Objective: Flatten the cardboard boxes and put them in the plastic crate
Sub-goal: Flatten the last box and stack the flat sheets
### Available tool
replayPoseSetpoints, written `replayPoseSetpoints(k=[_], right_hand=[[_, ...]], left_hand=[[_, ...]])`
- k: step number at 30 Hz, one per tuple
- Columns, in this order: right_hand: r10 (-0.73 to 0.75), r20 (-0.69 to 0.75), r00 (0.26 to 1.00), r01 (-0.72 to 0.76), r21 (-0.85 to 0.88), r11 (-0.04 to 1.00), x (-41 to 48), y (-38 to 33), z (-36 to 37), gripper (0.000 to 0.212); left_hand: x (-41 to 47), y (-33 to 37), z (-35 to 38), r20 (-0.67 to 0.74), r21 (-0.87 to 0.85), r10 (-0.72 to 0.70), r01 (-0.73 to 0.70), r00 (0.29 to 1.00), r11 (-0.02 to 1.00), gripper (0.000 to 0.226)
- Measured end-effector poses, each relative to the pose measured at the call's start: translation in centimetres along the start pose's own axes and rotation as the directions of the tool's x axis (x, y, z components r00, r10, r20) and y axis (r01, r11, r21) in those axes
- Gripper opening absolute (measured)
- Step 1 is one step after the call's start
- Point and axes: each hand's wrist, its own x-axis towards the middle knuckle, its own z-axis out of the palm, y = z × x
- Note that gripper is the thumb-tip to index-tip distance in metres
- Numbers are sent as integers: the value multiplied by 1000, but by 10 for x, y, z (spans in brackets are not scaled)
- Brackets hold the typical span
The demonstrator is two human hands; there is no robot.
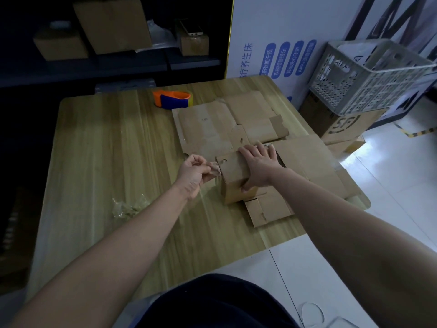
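Looking from the near edge outward: both bare forearms reach over the wooden worktop (106, 150). A wad of clear tape (127, 207) lies at 8 o'clock, apart from everything else. A small flattened box (267, 209) sits at 5 o'clock, touching the base of the small box (234, 181), which stands unflattened just right of worktop centre. Right grip (257, 166) is clamped on that box: palm and fingers over the top, thumb against the near face. Left grip (194, 171) is just beside the box's left side, fingers curled, pinching a tape strip (212, 167) that runs to the box's left edge. A large flat sheet (314, 166) lies at 3 o'clock, overhanging the worktop edge. More flattened cardboard (212, 129) is stacked at 12 to 1 o'clock, overlapping. An orange and blue tape dispenser (172, 99) is near the far edge at 12 o'clock. The plastic crate (369, 76) is off the worktop at 2 o'clock, tilted, resting on a printed carton (340, 125) on the floor. Contents of the crate: cannot tell. Dark shelf (118, 65) at 11 o'clock holds more cartons.
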Motion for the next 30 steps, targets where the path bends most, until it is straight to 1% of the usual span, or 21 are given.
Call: replayPoseSetpoints(k=[2, 3, 5, 8, 10, 11, 13, 14, 15, 16, 17, 18, 19, 20, 21, 22, 23, 24, 26, 28, 30], right_hand=[[-75, 12, 997, 75, -71, 995, 2, -13, -2, 127], [-111, 18, 994, 113, -79, 990, 3, -21, -4, 129], [-148, 14, 989, 148, -59, 987, 5, -34, -8, 130], [-169, -63, 984, 169, -4, 986, 6, -40, -20, 124], [-176, -129, 976, 185, 55, 981, 4, -41, -27, 120], [-167, -164, 972, 184, 101, 978, 2, -39, -30, 116], [-92, -227, 969, 144, 224, 964, -5, -25, -35, 112], [-40, -247, 968, 113, 287, 951, -10, -16, -37, 111], [6, -255, 967, 85, 344, 935, -13, -7, -39, 111], [37, -254, 966, 66, 387, 920, -15, -1, -40, 111], [53, -248, 967, 56, 412, 909, -16, 1, -40, 112], [56, -244, 968, 54, 423, 904, -16, -1, -40, 112], [50, -240, 969, 60, 428, 902, -14, -7, -39, 113], [37, -238, 971, 73, 434, 898, -12, -13, -37, 113], [23, -238, 971, 88, 445, 891, -10, -20, -34, 113], [12, -243, 970, 105, 461, 881, -8, -26, -32, 112], [8, -254, 967, 119, 482, 868, -8, -30, -29, 112], [14, -265, 964, 127, 508, 852, -7, -32, -26, 112], [37, -275, 961, 128, 559, 819, -7, -34, -21, 111], [48, -256, 966, 120, 599, 792, -8, -35, -14, 111], [47, -213, 976, 99, 624, 775, -10, -36, -7, 112]], left_hand=[[1, 2, 4, -2, 39, 34, -34, 999, 999, 30], [1, 4, 6, 3, 68, 54, -54, 999, 996, 28], [1, 6, 9, 12, 104, 80, -81, 997, 991, 24], [2, 11, 14, -34, 84, 79, -76, 996, 994, 20], [6, 19, 15, -136, 64, 87, -79, 987, 995, 19], [10, 24, 11, -229, 45, 85, -77, 970, 996, 21], [17, 33, -9, -414, 27, 51, -43, 909, 999, 25], [20, 35, -23, -464, 66, 48, -19, 884, 998, 24], [23, 35, -35, -485, 168, 74, 10, 871, 986, 19], [24, 33, -45, -468, 314, 123, 34, 875, 949, 12], [23, 31, -48, -409, 454, 166, 42, 897, 890, 7], [22, 27, -46, -326, 559, 190, 27, 926, 829, 16], [21, 23, -39, -227, 621, 196, -13, 954, 784, 30], [19, 21, -29, -137, 650, 190, -57, 972, 758, 43], [17, 20, -19, -77, 664, 185, -88, 980, 743, 52], [16, 19, -11, -52, 676, 194, -108, 980, 729, 57], [17, 18, -6, -59, 694, 220, -118, 974, 710, 57], [19, 18, -4, -86, 715, 260, -122, 962, 688, 53], [21, 19, -7, -133, 757, 352, -134, 927, 639, 34], [22, 19, -12, -120, 803, 409, -154, 905, 575, 17], [23, 17, -16, -88, 838, 415, -158, 905, 522, 5]])
